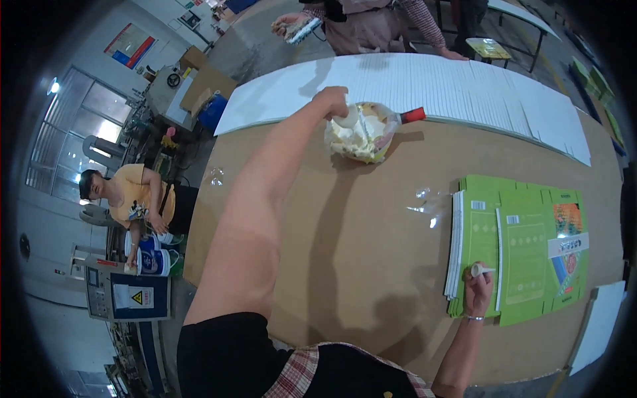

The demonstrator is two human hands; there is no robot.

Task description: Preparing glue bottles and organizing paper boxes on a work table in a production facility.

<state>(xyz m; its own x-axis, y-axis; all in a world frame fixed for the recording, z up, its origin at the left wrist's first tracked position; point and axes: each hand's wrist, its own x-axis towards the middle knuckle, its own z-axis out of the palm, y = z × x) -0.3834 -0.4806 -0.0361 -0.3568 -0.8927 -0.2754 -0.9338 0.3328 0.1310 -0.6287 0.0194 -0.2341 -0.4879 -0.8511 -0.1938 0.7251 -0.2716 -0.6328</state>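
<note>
My left arm reaches far across the brown table to a bowl (363,142) of thick cream-white paste, lined with clear plastic. My left hand (332,103) is closed at the bowl's left rim, on a whitish piece (346,119) dipping into the paste; its kind is unclear. A red handle (413,115) sticks out over the right rim. At right, my right hand (478,295) is closed on a small white piece (479,270) with a round end and narrow tip. That hand rests over flat green printed cartons (524,239), stacked in overlapping layers with white edges at left.
A long row of overlapping white sheets (391,83) lines the table's far edge. Clear plastic scraps (428,205) lie mid-table. Beyond stands a person (368,30) in an apron. At left another person (136,196) sits beside white-and-blue buckets (156,261) and a control cabinet (109,298).
</note>
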